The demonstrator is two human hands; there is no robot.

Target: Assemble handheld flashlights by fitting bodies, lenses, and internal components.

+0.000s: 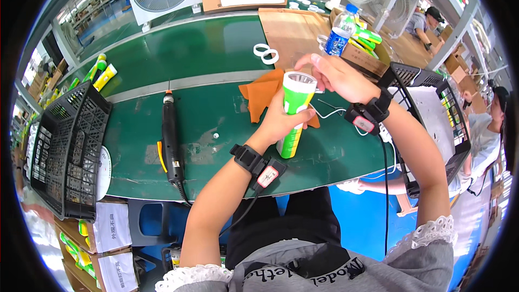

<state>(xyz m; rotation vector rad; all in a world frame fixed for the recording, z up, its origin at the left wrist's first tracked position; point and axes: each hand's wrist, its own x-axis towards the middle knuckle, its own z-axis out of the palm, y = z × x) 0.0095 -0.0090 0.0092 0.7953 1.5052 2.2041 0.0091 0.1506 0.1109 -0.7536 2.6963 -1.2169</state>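
Observation:
My left hand [282,120] grips a green and white flashlight body [294,109] around its upper part and holds it upright above the green table [205,48], open silver end up. My right hand [336,75] hovers just over that open end, fingers loosely curled; I cannot tell if it pinches a small part. An orange cloth [261,93] lies behind the flashlight. Both wrists wear black bands with small devices.
A black electric screwdriver [171,139] lies left of centre. A black crate [67,148] sits at the left edge, another [427,84] at the right. White rings [266,53], a water bottle [340,31], fans and more green flashlights [102,73] stand farther back. Other people work at the right.

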